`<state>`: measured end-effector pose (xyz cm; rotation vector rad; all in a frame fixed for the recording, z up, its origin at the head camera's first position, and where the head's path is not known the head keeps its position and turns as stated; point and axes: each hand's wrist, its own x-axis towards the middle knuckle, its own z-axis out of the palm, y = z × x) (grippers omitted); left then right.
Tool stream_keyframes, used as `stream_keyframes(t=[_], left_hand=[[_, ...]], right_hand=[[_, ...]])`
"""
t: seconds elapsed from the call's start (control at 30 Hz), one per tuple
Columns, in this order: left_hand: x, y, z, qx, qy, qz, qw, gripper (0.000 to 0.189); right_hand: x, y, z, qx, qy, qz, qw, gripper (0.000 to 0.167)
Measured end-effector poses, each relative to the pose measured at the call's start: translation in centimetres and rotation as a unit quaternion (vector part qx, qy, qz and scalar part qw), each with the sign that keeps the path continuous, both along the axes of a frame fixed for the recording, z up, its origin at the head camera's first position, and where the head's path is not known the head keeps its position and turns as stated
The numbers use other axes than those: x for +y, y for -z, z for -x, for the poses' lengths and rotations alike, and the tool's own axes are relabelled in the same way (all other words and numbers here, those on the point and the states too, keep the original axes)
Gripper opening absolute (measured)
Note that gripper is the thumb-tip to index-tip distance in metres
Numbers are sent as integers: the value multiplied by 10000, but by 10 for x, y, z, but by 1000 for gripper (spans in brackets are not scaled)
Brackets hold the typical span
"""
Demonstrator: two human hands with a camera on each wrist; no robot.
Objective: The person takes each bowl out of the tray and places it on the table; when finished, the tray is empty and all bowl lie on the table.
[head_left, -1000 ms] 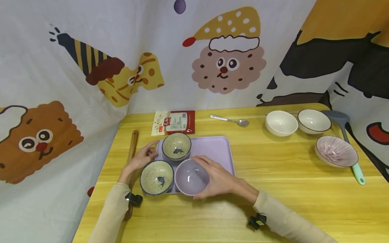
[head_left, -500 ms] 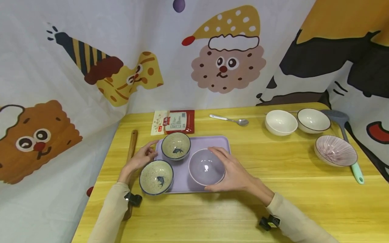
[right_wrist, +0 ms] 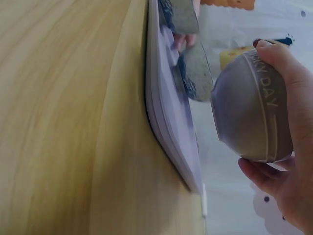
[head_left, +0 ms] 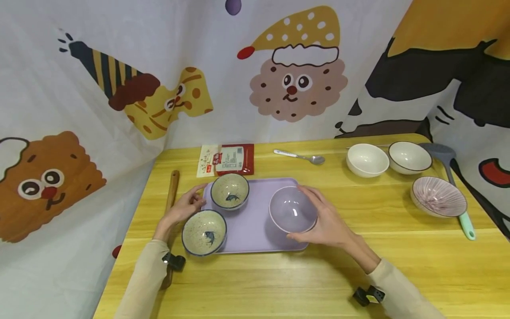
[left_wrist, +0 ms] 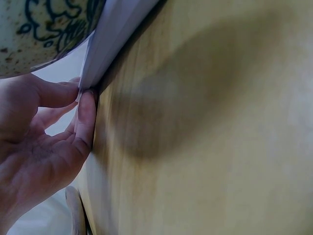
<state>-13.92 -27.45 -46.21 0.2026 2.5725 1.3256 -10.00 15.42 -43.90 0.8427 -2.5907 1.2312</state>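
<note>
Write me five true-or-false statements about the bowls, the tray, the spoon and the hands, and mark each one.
1. The right hand holds a glossy round lavender bowl. True.
2. The left hand grips the edge of a flat rectangular lavender tray. True.
3. The lavender bowl rests on the tray. False: it is held above the tray.
4. The white-handled metal spoon lies on the tray. False: it lies on the yellow wooden table.
5. Two round, speckled beige bowls each show a dark-blue fish inside. True.

Lilac bowl (head_left: 292,209) glazed glossy inside, finished matt outside, tray (head_left: 251,230) formed in smooth, plastic-looking material, spoon (head_left: 300,157) tipped with shiny metal by the far edge of the wood-grained desk (head_left: 279,283), backdrop (head_left: 223,40) made of creased cloth
</note>
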Motion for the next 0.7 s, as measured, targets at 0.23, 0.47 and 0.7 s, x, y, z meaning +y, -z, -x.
stream_keyframes(t=[0.23,0.47,0.7], left_hand=[[-5,10,5,-48,-23,-46,10000,59],[-6,9,4,-51,-18,-90,9999,58],[-7,12,5,-126,-32,111,9999,58]], right_hand=[[23,-1,-1,61,547,72,9985,121],[45,0,-1,81,1018,197,9946,119],[67,2,-4,50,1460,184,9891,121]])
